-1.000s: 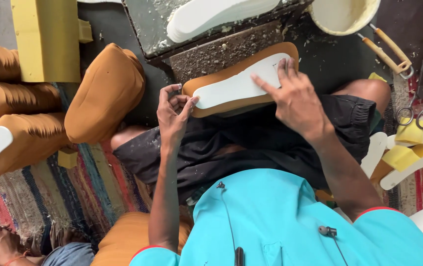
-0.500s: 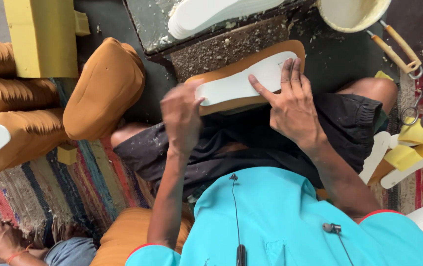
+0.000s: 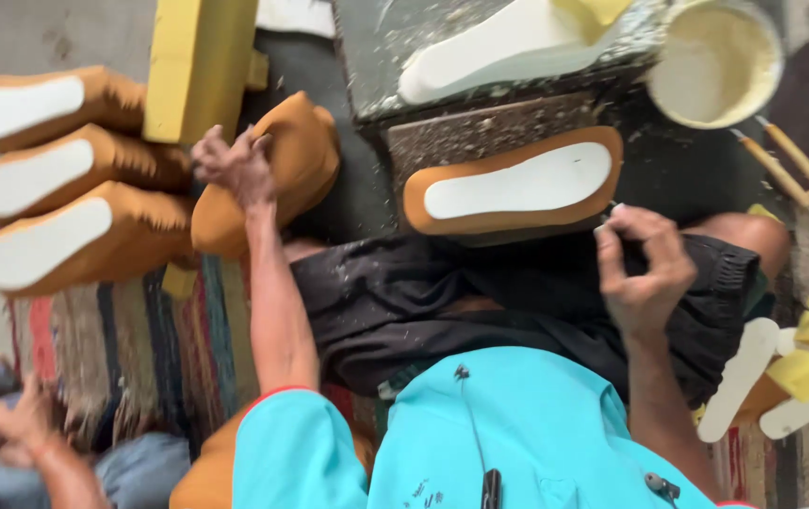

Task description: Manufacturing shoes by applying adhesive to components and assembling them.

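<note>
- The tan suede shoe upper with a white insole board on its sole face (image 3: 517,187) lies sole-up across the person's lap, far edge against the dark stone work block (image 3: 480,132). It looks light; the suede skirt is soft and will give under the fingers, while the white board seems stiff. I judge the firm rim along the long sides the best place to take hold, not the loose suede edge.
- A second tan suede upper, rounded side up (image 3: 282,170), sits to the left of the lap; it looks just as soft and light, best grasped over its back.
- Three more tan uppers with white soles (image 3: 56,179) lie in a row at far left, beside a yellow foam block (image 3: 197,66).
- A cream-coloured round bowl (image 3: 715,61) stands far right.
- The left hand (image 3: 235,165) is pinched closed at the top of the rounded upper, touching it; a firm hold I cannot tell.
- The right hand (image 3: 645,264) is curled narrow, fingertips pinched just beside the lap upper's right end; whether something small is held, I cannot tell.
</note>
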